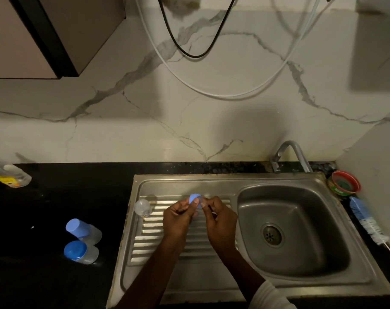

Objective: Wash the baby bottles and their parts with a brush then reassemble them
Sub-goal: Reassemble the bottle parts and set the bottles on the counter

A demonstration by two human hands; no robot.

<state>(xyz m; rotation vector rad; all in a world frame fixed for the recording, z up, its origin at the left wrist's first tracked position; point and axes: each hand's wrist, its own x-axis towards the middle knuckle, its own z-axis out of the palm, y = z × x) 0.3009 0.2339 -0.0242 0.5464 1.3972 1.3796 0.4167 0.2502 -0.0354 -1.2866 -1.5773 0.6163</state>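
Observation:
Over the ribbed drainboard [158, 237] my left hand [178, 216] pinches a small blue ring [192, 198]. My right hand [218, 216] grips a clear part [203, 200] pressed against that ring; I cannot tell exactly what this part is. A clear dome cap [142, 207] stands at the drainboard's left edge. Two clear bottles lie on the black counter to the left, one with a blue cap [82, 230], the other with a blue cap [80, 252] facing me. A blue-handled bottle brush [365, 219] lies right of the sink.
The steel sink basin [312, 253] with its drain sits to the right, the tap [287, 155] behind it. A red-rimmed round container [344, 184] stands at the back right corner. A clear bottle with yellow print [10, 176] lies at the counter's far left. Hoses hang on the marble wall.

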